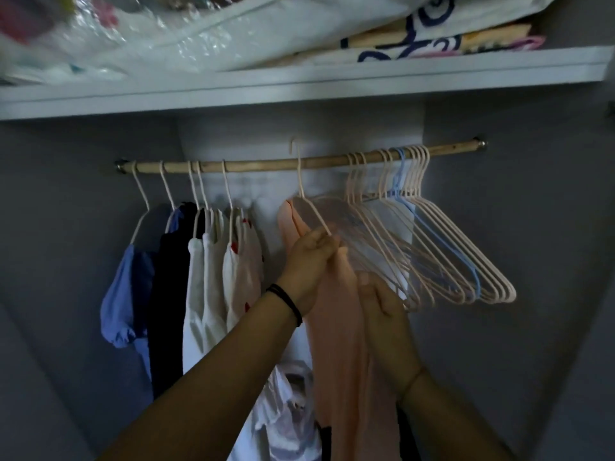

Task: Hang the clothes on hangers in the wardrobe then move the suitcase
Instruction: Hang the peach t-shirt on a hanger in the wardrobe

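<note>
A peach garment [336,334] hangs on a pale pink hanger [307,201] whose hook pokes up above the wooden rail [266,165], not resting on it. My left hand [311,257] grips the hanger's right shoulder together with the fabric. My right hand [382,304] rests lower, fingers against the garment's right side. Several clothes [186,277] hang at the rail's left: blue, black and white ones. A bunch of empty hangers [432,247], pink with one blue, hangs at the rail's right. The suitcase is not in view.
A white shelf [299,84] runs above the rail, loaded with plastic-wrapped bedding [139,38] and folded patterned cloth [432,38]. Grey wardrobe walls close in on both sides. White and dark clothes [286,410] lie piled at the bottom.
</note>
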A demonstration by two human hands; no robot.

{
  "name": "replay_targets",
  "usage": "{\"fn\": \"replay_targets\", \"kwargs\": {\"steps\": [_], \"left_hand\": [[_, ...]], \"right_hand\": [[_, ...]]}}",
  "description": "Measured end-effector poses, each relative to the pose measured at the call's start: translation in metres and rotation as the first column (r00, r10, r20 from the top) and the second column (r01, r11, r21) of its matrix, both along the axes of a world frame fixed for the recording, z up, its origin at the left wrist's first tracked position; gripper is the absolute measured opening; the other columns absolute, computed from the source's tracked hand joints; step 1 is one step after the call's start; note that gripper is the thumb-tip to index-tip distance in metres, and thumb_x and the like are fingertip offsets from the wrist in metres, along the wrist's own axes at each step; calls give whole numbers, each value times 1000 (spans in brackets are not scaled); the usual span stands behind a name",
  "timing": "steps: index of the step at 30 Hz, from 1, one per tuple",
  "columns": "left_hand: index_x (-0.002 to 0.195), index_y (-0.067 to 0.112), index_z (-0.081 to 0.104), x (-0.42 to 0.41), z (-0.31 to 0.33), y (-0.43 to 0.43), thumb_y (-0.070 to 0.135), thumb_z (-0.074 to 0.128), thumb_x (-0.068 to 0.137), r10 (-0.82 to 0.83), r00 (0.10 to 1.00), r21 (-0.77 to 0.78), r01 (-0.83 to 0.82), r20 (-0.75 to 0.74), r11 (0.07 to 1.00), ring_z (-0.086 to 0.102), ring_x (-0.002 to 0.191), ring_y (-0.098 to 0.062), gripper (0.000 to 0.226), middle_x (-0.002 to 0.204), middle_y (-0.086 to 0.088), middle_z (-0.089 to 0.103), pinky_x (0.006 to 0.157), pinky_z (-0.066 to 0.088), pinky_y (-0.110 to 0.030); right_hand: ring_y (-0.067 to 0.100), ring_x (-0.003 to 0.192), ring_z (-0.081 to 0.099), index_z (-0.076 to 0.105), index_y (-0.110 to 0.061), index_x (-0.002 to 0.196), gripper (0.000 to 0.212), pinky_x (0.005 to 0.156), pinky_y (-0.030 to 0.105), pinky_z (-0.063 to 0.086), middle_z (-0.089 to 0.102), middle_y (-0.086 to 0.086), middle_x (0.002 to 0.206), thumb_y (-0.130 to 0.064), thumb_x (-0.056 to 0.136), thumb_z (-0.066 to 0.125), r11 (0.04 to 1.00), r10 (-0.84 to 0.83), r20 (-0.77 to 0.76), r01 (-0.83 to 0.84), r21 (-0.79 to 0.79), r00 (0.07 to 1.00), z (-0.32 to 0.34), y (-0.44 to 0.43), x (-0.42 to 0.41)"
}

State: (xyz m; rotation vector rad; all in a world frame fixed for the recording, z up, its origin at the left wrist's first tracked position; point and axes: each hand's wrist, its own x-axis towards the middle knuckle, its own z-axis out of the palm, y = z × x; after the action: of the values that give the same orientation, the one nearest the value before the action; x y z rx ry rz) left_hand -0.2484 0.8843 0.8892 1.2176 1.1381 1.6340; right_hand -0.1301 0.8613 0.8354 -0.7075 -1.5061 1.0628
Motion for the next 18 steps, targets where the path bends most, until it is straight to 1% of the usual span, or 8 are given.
{"fn": "replay_targets", "kwargs": {"steps": [3, 5, 7, 10, 12, 15, 17, 18], "left_hand": [[91, 17, 61, -21, 4, 14, 12, 46, 98, 48, 994, -3, -48, 100, 999, 55, 61, -7, 17, 66, 4, 58, 58, 47, -17], [91, 15, 58, -34, 3, 20, 12, 44, 99, 77, 986, -9, -76, 146, 997, 50, 62, -9, 17, 68, 2, 52, 60, 45, -18], [92, 16, 58, -48, -1, 24, 13, 43, 99, 108, 979, -33, -104, 171, 994, 50, 61, -10, 17, 67, 2, 52, 61, 44, -21], [85, 13, 57, -64, -12, 30, 15, 43, 99, 157, 977, -71, -148, 144, 986, 51, 63, -13, 20, 66, 0, 54, 65, 45, -26], [83, 12, 58, -75, -22, 33, 15, 44, 99, 200, 974, -96, -191, 102, 977, 52, 65, -14, 21, 68, -1, 55, 68, 45, -27], [82, 16, 64, -88, -34, 34, 16, 47, 97, 229, 971, -108, -221, 64, 969, 56, 74, -16, 23, 77, -1, 60, 76, 45, -32], [79, 14, 61, -93, -39, 32, 13, 44, 98, 227, 970, -109, -218, 81, 970, 56, 67, -14, 26, 72, -1, 59, 69, 47, -27], [82, 11, 60, -94, -40, 29, 13, 43, 99, 233, 969, -108, -223, 88, 969, 56, 64, -11, 25, 70, 0, 58, 65, 49, -24]], "right_hand": [[0, 65, 52, 59, -22, 83, 24, 62, 14, 44, 58, 0, 74, -24, 98, 41, 997, 52, -8, -52, 61, 999, 12, 8, -24], [5, 68, 53, 61, -18, 83, 24, 62, 15, 45, 60, 9, 78, -26, 97, 43, 993, 105, -28, -103, 57, 994, 15, 13, -38], [7, 70, 57, 63, -16, 83, 26, 62, 13, 47, 64, 10, 81, -28, 97, 44, 988, 154, -45, -152, 34, 987, 14, 16, -51], [9, 74, 64, 67, -18, 87, 27, 64, 17, 51, 69, 1, 80, -31, 96, 45, 981, 194, -29, -194, -18, 981, 4, 23, -66], [16, 81, 66, 68, -17, 91, 28, 70, 25, 55, 70, 4, 85, -34, 95, 46, 978, 202, -4, -202, -60, 979, -6, 30, -75], [25, 87, 65, 69, -13, 94, 30, 79, 38, 54, 70, 10, 89, -33, 96, 46, 968, 232, 11, -230, -102, 973, -20, 36, -85], [24, 88, 65, 68, -14, 95, 29, 80, 37, 54, 70, 9, 91, -32, 97, 46, 964, 246, 27, -242, -111, 969, -27, 36, -92], [22, 87, 66, 68, -14, 96, 28, 79, 35, 55, 70, 7, 91, -31, 97, 46, 962, 253, 34, -248, -113, 967, -30, 36, -96]]}}
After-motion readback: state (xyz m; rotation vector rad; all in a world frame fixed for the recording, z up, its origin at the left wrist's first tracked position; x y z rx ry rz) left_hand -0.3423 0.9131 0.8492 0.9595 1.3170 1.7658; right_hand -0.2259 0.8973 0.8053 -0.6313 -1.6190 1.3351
